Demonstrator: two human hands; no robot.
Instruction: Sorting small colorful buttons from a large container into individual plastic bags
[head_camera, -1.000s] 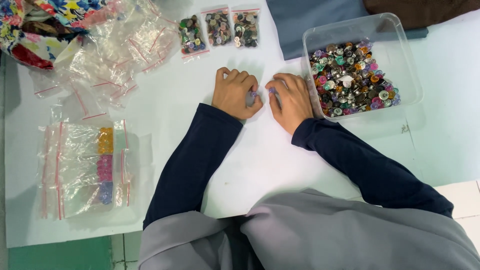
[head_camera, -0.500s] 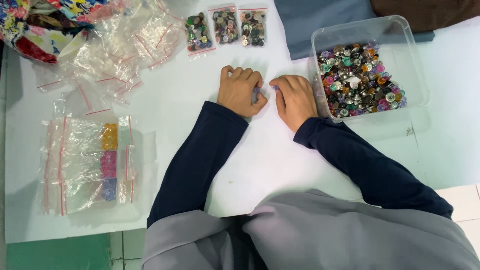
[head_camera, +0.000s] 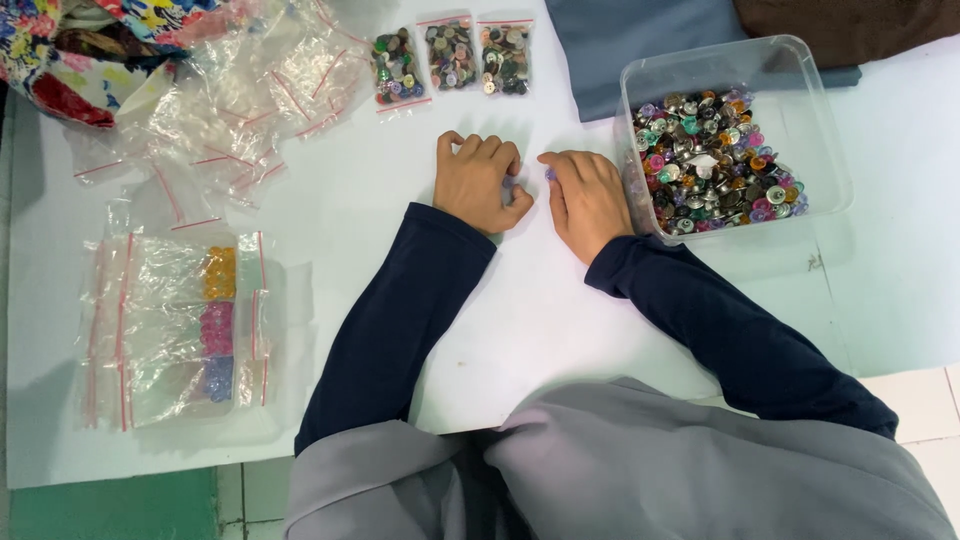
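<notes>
Fingers (head_camera: 510, 190) of the left hand (head_camera: 478, 182) and right hand (head_camera: 588, 200) curl narrow, pinching small buttons (head_camera: 548, 174) beside the clear tub (head_camera: 830, 150). Three filled button bags (head_camera: 452, 58) lie beyond the tub's left; the tub remains heaped

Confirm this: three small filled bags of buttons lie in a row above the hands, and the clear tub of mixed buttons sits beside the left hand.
Not quite. The head view shows the clear tub of mixed buttons beside the right hand, not the left hand. The three small filled bags of buttons do lie in a row above the hands.
</notes>
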